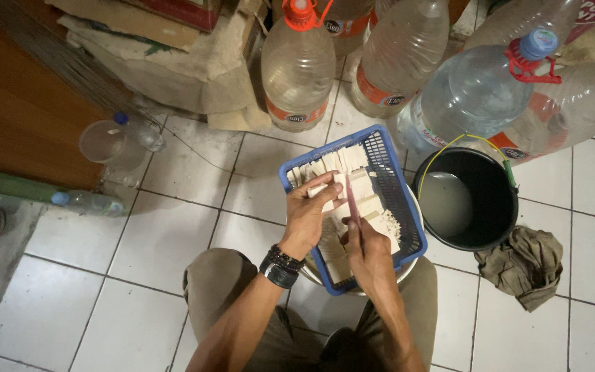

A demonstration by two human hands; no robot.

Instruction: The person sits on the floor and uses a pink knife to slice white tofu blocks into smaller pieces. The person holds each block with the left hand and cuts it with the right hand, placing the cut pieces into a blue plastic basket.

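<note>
Many pale, cream-coloured rectangular blocks (352, 186) lay packed in rows inside a blue plastic basket (395, 186), which rested tilted on a white bowl (408, 270) set on the person's lap, between the knees. The left hand (309, 213) lay palm-down over the blocks near the basket's left edge, fingers extended and pressing on one block, not curled around anything. The right hand (366, 251) was clenched around the handle of a thin knife (352, 205), its blade pointing up and away across the blocks beside the left fingertips. A black watch (278, 274) and a dark beaded bracelet (287, 258) sat on the left wrist.

Just right of the basket stood a black bucket (496, 207) holding cloudy liquid, with a yellow-green wire handle. A crumpled olive-brown rag (523, 265) lay on the white tiled floor (139, 255) just below the bucket. Behind the basket stood several large clear plastic water jugs: one with an orange cap (299, 65), one with a blue cap and red handle ring (476, 93), others partly cut off at the frame's top. To the left, well apart, a clear plastic cup (103, 142) and two small bottles (87, 201) lay near a brown wooden surface (15, 103). Folded cardboard and cloth (166, 55) were piled at upper left
</note>
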